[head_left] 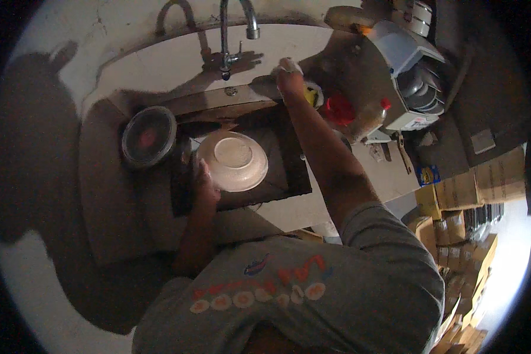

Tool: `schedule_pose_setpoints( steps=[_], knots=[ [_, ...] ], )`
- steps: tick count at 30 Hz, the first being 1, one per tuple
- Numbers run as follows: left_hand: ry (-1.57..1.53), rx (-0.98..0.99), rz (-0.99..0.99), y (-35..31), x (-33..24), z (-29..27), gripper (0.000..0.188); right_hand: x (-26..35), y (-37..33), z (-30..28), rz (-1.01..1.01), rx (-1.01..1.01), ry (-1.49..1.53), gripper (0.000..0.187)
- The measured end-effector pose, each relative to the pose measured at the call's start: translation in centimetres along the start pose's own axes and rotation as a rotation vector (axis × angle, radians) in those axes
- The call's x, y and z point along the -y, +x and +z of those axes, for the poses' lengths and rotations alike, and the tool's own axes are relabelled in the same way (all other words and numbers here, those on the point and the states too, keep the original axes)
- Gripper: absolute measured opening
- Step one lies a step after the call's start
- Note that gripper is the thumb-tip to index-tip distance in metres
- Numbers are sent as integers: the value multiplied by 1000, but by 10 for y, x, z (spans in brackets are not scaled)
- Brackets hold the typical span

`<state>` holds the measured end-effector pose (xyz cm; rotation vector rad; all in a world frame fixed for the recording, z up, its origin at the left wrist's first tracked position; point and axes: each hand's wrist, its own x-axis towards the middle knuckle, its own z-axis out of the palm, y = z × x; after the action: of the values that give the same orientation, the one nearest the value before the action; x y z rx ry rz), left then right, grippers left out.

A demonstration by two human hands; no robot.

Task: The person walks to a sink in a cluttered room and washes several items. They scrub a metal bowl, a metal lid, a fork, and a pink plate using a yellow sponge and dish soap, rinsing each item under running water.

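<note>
My left hand grips the rim of a cream-coloured bowl on its left side. Its base faces up, and it is over the dark sink basin. Out to the right, my right hand is stretched past the sink's far corner, closed around something white and crumpled or foamy-looking. Whether that is a sponge or a cloth cannot be made out. Just beside this hand is a small round container with something yellow in it.
A tall metal tap rises behind the sink. Left of the basin stands a round lidded container. On the right are a red item, a bottle with a red cap, a knife and a rack of dishes. Cardboard boxes are stacked farther right.
</note>
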<state>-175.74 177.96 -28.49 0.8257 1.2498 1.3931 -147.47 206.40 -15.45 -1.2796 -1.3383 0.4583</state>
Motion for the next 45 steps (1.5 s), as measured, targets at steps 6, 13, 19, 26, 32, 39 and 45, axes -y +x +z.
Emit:
schedule_pose_setpoints(
  steps=[6, 13, 19, 26, 32, 39, 45],
  knots=[
    [-148, -93, -207, -8, 19, -2, 84, 86, 41, 65, 213, 375, 217, 49],
    [-392, -152, -373, 7, 38, 8, 81, 58, 45, 70, -298, 379, 84, 33],
    [-463, -236, -347, 12, 53, 6, 81, 51, -59, 46, -161, 374, -131, 34],
    [-493, -139, -274, 40, 81, 22, 63, -84, -234, 43, 50, 688, -399, 43],
    [-191, -145, -273, 44, 84, 29, 49, -116, -265, 42, 171, 744, -442, 55],
    [-160, -23, -397, 40, 39, 65, 53, -79, -238, 61, 316, 840, -376, 55],
    [-398, -228, -398, 74, 44, 37, 52, -78, -263, 28, 162, 792, -373, 46]
  ],
)
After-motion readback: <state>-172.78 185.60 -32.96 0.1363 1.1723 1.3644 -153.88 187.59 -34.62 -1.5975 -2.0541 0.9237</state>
